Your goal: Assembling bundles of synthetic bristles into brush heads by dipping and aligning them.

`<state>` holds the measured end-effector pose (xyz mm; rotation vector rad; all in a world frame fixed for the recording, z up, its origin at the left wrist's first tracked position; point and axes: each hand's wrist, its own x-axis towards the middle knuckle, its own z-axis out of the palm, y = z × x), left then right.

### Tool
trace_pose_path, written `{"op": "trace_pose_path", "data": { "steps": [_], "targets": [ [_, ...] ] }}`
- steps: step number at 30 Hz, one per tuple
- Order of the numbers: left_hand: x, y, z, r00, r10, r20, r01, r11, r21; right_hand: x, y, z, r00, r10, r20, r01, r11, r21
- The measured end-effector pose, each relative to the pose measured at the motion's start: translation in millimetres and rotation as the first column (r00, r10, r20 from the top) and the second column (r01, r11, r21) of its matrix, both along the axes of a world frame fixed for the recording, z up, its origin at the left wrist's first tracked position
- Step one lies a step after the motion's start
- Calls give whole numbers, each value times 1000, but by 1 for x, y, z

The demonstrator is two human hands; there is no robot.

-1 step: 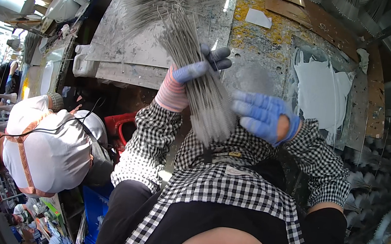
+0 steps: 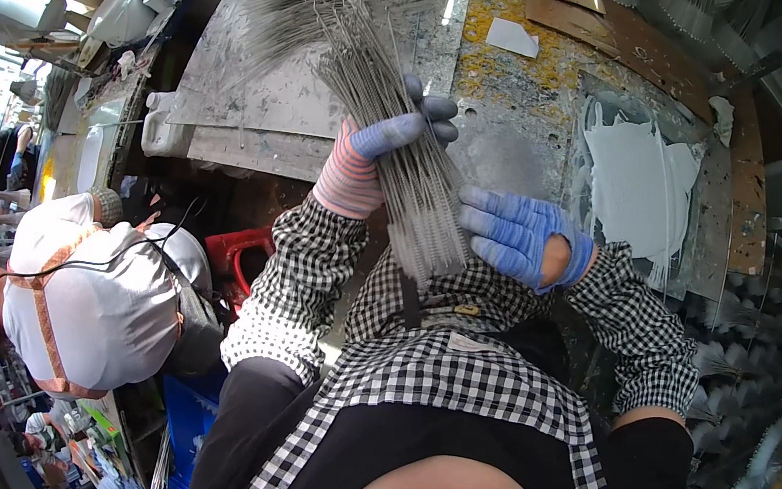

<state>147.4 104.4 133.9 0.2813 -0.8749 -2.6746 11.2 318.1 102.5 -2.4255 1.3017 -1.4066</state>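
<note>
One bundle of thin grey wire brushes (image 2: 425, 204) is clasped in my left hand (image 2: 364, 152), left of the white patch (image 2: 637, 185), while my open right hand (image 2: 519, 233) flanks it nearer that patch, apparently evening it up, the next move calling for a light palm.

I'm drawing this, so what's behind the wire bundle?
Fingertips of the left grip poke out from behind the wire bundle. Grey tabletop shows beside its upper part, checked apron near its lower end. Most of the palm, and whatever the bundle covers, can't be seen.
</note>
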Motion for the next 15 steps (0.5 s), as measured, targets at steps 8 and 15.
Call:
{"op": "trace_pose_path", "data": {
  "steps": [8, 15],
  "targets": [
    [-70, 33, -30, 991, -14, -134, -98, 605, -790, -61, 6, 143, 882, -416, -220, 360, 898, -252],
    [-91, 47, -44, 941, -49, -335, -326, 142, -935, -91, 18, 146, 912, -344, -222, 233, 882, -409]
  ]
}}
